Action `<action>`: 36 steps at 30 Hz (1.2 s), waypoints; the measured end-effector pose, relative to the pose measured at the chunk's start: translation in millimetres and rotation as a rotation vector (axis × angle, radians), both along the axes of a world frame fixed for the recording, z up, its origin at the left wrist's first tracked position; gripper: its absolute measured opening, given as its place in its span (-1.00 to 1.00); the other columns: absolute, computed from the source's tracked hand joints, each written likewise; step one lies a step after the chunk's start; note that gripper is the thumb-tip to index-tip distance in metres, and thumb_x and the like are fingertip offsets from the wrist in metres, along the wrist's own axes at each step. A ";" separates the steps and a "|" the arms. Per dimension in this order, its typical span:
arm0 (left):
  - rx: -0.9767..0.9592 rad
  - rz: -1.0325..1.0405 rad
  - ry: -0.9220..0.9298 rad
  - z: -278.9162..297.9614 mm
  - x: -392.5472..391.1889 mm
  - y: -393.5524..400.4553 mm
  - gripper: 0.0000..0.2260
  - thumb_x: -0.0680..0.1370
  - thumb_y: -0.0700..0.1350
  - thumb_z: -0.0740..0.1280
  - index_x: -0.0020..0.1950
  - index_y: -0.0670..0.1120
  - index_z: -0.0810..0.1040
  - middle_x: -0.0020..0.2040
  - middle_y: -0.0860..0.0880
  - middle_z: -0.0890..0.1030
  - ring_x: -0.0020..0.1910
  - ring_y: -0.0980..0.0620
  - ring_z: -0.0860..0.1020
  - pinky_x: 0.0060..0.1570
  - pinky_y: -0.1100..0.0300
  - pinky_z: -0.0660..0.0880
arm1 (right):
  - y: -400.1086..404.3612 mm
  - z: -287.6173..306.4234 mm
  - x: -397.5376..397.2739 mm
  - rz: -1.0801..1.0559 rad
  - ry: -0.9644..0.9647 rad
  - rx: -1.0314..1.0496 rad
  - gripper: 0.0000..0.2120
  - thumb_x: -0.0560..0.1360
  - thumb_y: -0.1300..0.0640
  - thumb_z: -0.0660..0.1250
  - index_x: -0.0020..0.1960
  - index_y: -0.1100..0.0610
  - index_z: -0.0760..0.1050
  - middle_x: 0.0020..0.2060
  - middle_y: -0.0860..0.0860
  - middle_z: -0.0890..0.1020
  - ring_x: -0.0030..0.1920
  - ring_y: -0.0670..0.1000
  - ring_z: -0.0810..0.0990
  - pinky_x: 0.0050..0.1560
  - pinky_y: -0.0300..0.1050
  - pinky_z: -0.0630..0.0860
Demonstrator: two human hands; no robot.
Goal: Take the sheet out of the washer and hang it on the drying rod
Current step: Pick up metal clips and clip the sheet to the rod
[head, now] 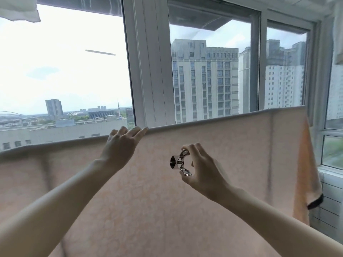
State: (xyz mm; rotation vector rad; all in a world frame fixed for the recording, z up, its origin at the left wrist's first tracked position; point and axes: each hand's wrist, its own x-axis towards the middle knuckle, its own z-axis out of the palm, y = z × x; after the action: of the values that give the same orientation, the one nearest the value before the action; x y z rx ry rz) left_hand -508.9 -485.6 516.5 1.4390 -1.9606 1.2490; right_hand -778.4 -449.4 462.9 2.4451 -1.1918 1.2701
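A pale pink patterned sheet hangs draped over the drying rod, whose line runs under the fold from lower left up to the right; the rod itself is hidden by the cloth. My left hand reaches up to the fold, fingertips touching the sheet's top edge. My right hand is in front of the sheet, pinching a shiny metal clip between thumb and fingers, its jaws pointing left. The washer is out of view.
Tall windows with white frames stand right behind the sheet, city buildings beyond. The sheet's orange end with a dark band hangs at the right, near a white sill and wall. White fabric hangs at top left.
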 end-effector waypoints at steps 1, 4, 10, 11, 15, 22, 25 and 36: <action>-0.001 0.007 0.005 0.2 -7.2 -5.1 -0.38 0.42 -0.42 0.40 0.44 -0.07 0.41 0.22 -0.06 0.60 -0.04 -0.15 0.61 -0.05 -0.11 0.56 | -4.2 -2.5 -9.7 -0.007 0.003 0.003 -0.46 0.40 -0.01 0.43 0.31 -0.02 0.30 0.13 -0.12 0.44 -0.16 -0.05 0.52 -0.18 -0.09 0.53; 0.007 0.027 0.021 0.9 -27.5 -19.4 -0.41 0.44 -0.43 0.37 0.44 -0.09 0.42 0.20 -0.08 0.61 -0.04 -0.19 0.60 -0.05 -0.12 0.53 | -16.7 -10.2 -38.2 -0.030 -0.005 0.011 -0.44 0.39 -0.03 0.43 0.32 -0.04 0.28 0.15 -0.14 0.44 -0.15 -0.01 0.55 -0.16 -0.03 0.54; 0.003 0.024 0.028 -1.3 -71.0 -42.7 -0.42 0.44 -0.44 0.35 0.44 -0.12 0.41 0.24 -0.11 0.59 0.00 -0.21 0.59 0.00 -0.14 0.53 | -32.8 -17.6 -86.5 -0.053 -0.042 0.034 -0.42 0.39 -0.02 0.44 0.32 -0.09 0.27 0.16 -0.20 0.46 -0.20 -0.07 0.50 -0.18 -0.06 0.52; -0.002 0.017 0.024 -1.3 -77.4 -46.9 -0.41 0.43 -0.45 0.35 0.44 -0.12 0.41 0.24 -0.11 0.58 0.00 -0.20 0.59 0.01 -0.14 0.53 | -35.3 -18.2 -92.6 -0.063 -0.036 0.035 -0.43 0.39 -0.03 0.44 0.31 -0.10 0.27 0.15 -0.20 0.47 -0.20 -0.06 0.51 -0.18 -0.07 0.51; -0.030 -0.011 -0.004 -1.7 -103.0 -64.8 -0.42 0.41 -0.47 0.35 0.41 -0.15 0.44 0.23 -0.14 0.59 -0.03 -0.21 0.59 -0.02 -0.13 0.54 | -48.1 -20.8 -114.5 -0.085 -0.030 0.037 -0.44 0.38 -0.05 0.44 0.29 -0.11 0.27 0.14 -0.19 0.48 -0.20 -0.05 0.53 -0.17 -0.07 0.52; -0.129 -0.063 -0.006 -9.0 -151.0 -104.6 -0.52 0.44 -0.44 0.33 0.35 -0.22 0.49 0.14 -0.22 0.62 -0.07 -0.25 0.60 -0.05 -0.15 0.56 | -77.1 -22.4 -148.4 -0.115 -0.044 0.031 -0.44 0.40 -0.09 0.41 0.31 -0.12 0.25 0.18 -0.21 0.46 -0.14 -0.04 0.55 -0.13 -0.06 0.53; -0.198 -0.079 0.003 -16.2 -169.5 -125.2 -0.57 0.51 -0.39 0.28 0.37 -0.18 0.48 0.14 -0.20 0.62 -0.08 -0.23 0.59 -0.05 -0.13 0.53 | -91.4 -20.5 -162.4 -0.114 -0.051 0.023 -0.45 0.40 -0.09 0.41 0.30 -0.09 0.26 0.17 -0.21 0.45 -0.13 -0.03 0.54 -0.15 -0.03 0.53; -0.394 -0.132 -0.014 -29.7 -249.6 -208.3 -0.60 0.57 -0.35 0.24 0.41 -0.16 0.45 0.17 -0.20 0.59 0.00 -0.19 0.55 0.11 -0.09 0.47 | -176.2 -1.8 -226.5 -0.152 -0.047 -0.025 -0.47 0.38 -0.06 0.45 0.25 -0.03 0.29 0.10 -0.17 0.41 -0.15 -0.04 0.52 -0.19 0.02 0.54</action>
State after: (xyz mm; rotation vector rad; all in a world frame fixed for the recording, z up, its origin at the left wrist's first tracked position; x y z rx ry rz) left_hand -758.6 -693.9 486.7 1.0913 -1.6660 1.4834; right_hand -1004.9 -625.7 461.1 2.2699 -1.3362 1.2971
